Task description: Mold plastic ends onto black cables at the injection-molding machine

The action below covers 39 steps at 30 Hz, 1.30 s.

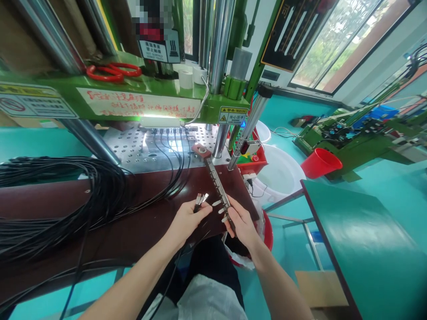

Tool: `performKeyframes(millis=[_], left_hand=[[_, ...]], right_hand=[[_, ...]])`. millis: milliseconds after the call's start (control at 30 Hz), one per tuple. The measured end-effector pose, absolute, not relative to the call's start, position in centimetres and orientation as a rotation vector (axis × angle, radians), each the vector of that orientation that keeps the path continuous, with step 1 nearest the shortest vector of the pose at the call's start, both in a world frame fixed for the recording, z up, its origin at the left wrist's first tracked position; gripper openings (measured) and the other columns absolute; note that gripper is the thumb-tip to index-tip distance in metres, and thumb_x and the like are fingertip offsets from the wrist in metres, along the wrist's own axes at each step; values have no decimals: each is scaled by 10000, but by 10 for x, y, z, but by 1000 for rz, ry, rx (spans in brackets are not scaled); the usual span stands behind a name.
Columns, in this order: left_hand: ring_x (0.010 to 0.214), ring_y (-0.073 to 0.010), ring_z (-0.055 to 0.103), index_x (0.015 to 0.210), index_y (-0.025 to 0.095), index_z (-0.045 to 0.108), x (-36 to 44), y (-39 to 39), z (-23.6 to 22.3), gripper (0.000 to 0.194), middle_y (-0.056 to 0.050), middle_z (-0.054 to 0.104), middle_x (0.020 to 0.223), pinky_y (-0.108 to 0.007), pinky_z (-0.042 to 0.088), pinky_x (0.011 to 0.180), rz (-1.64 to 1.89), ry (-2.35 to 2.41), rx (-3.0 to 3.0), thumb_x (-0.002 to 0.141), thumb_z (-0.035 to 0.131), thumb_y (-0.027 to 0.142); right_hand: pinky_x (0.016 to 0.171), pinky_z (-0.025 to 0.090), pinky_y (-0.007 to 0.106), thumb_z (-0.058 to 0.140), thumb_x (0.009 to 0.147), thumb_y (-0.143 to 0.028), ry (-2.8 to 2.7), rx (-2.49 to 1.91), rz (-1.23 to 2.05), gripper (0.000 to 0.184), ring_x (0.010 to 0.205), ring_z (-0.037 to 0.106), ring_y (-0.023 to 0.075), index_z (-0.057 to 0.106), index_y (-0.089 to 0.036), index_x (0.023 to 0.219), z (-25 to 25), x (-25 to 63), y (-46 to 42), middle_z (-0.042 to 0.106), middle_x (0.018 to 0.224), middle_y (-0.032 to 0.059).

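Note:
My left hand is closed around a few cable ends, whose metal connectors stick up past the fingertips. Black cable trails down from that hand toward my lap. In my right hand is the near end of a long, slotted metal bar. Its far end carries a reddish block at the edge of the perforated plate. A few small pale plugs jut from the bar's left side, close to my left fingertips. The fingers of both hands are partly hidden.
A green press stands ahead, with black cables running from its metal plate. A thick cable bundle lies across the brown table at left. Red-handled scissors rest on the press. A green-topped table is at right.

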<state>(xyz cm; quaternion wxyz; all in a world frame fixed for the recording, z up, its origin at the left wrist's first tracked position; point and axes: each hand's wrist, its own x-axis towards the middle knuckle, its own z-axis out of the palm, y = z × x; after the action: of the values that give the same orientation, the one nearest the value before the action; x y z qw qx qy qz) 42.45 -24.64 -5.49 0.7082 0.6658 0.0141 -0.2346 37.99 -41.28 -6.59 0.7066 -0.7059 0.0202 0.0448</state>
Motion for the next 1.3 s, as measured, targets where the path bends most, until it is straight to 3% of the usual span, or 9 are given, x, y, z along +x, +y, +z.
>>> performKeyframes(millis=[833, 1000, 1167, 1300], left_hand=[[361, -47, 260, 601, 163, 526, 422, -245, -68, 268, 88, 335, 383, -189, 216, 393, -395, -14, 1555, 674, 608, 408], [449, -68, 397, 693, 149, 553, 429, -242, -53, 307, 52, 432, 491, -182, 320, 427, -264, 86, 1394, 721, 551, 455], [403, -48, 315, 751, 213, 428, 432, -239, -51, 242, 90, 385, 517, -145, 215, 348, -173, 179, 1204, 723, 573, 404], [376, -31, 251, 696, 193, 431, 429, -244, -62, 248, 98, 338, 470, -149, 171, 350, -269, 115, 1345, 723, 575, 393]], right_hand=[[380, 323, 190, 365, 905, -375, -79, -1822, 141, 485, 352, 373, 59, 328, -187, 1351, -67, 382, -408, 421, 467, -79], [367, 276, 179, 367, 913, -354, -48, -1705, 118, 451, 339, 355, 46, 354, -187, 1332, -68, 381, -411, 426, 472, -76], [356, 262, 178, 387, 906, -362, -55, -1686, 162, 449, 338, 344, 46, 381, -183, 1317, -67, 382, -413, 417, 462, -75], [350, 267, 178, 388, 905, -372, -56, -1684, 180, 461, 330, 338, 45, 373, -179, 1323, -66, 383, -414, 419, 461, -76]])
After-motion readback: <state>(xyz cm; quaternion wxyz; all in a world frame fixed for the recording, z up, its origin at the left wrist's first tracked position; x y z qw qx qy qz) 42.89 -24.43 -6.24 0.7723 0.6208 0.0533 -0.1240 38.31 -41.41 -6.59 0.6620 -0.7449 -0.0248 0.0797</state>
